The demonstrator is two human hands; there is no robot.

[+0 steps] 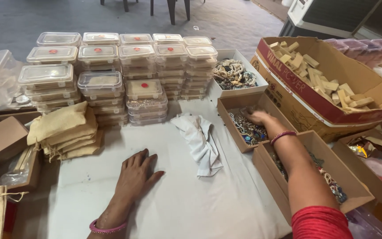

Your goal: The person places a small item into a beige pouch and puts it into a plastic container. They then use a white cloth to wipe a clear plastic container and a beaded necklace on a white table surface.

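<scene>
My left hand [136,174] lies flat, palm down, on the white cloth-covered table [186,203], fingers apart, holding nothing. My right hand [256,117] reaches into a shallow brown cardboard box [233,126] of mixed jewellery and beads; its fingers curl down among the pieces, and I cannot tell whether they grip any. A crumpled white cloth [200,139] lies between the two hands. Pink bangles circle both wrists.
Stacks of clear lidded plastic containers [111,75] fill the back. Tan fabric pouches [67,130] are piled at left. A white box of jewellery [235,73], a large carton of wooden blocks [328,79] and another brown box [315,177] stand at right.
</scene>
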